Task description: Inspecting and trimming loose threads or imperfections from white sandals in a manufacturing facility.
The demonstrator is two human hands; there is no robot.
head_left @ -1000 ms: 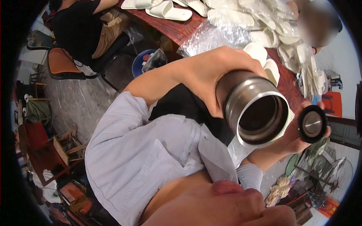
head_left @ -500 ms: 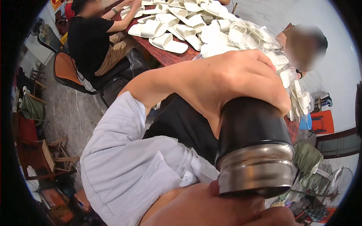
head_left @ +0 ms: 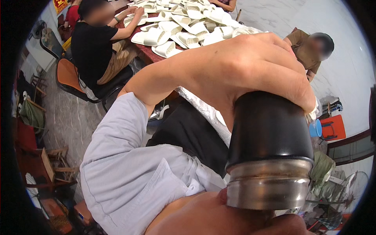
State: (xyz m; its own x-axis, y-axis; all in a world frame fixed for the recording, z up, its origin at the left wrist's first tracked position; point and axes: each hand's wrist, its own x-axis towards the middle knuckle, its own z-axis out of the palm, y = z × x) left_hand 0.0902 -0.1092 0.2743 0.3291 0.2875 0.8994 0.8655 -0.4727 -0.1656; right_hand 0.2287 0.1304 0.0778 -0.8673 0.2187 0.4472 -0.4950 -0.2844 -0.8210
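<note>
My left hand (head_left: 254, 64) is closed round a black vacuum flask (head_left: 272, 129). Its fingers wrap over the far, upper end, and the wrist is bent. The flask is tilted bottom up, and its bare steel neck (head_left: 270, 190) points down and close to me. No lid shows on that end, and what is inside the flask is hidden. A light grey sleeve (head_left: 113, 141) is pushed up on my left arm, which comes in from the left. My right hand is not in view.
White slippers (head_left: 170, 27) are heaped on a dark red table (head_left: 148, 54) beyond my arm. A person in black (head_left: 94, 51) sits at its left; another person (head_left: 305, 49) is at the right. An orange-backed chair (head_left: 70, 74), a blue bucket (head_left: 315, 128) and a red stool (head_left: 334, 127) stand around.
My left hand and the flask have moved slightly right, with the steel neck a little lower. The view has shifted, and more of the person at the right shows.
</note>
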